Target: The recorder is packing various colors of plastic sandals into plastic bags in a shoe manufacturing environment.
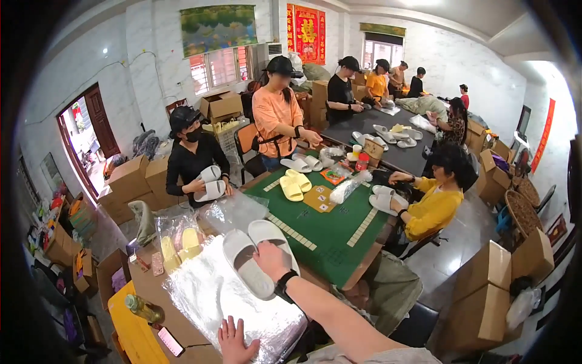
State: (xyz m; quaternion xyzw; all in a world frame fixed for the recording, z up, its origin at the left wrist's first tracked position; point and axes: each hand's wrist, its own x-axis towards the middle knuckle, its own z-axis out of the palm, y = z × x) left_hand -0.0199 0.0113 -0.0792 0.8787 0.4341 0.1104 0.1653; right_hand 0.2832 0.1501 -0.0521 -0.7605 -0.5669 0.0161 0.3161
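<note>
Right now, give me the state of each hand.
Left hand: open, flat on the clear plastic bags.
Right hand: open, palm pressing the white slippers, no grip.

One head-worn fisheye view looks down and forward from above the table [339, 242], close over the wearer's own hands at the lower edge, and faces along the room toward the far windows; its edges bend.
</note>
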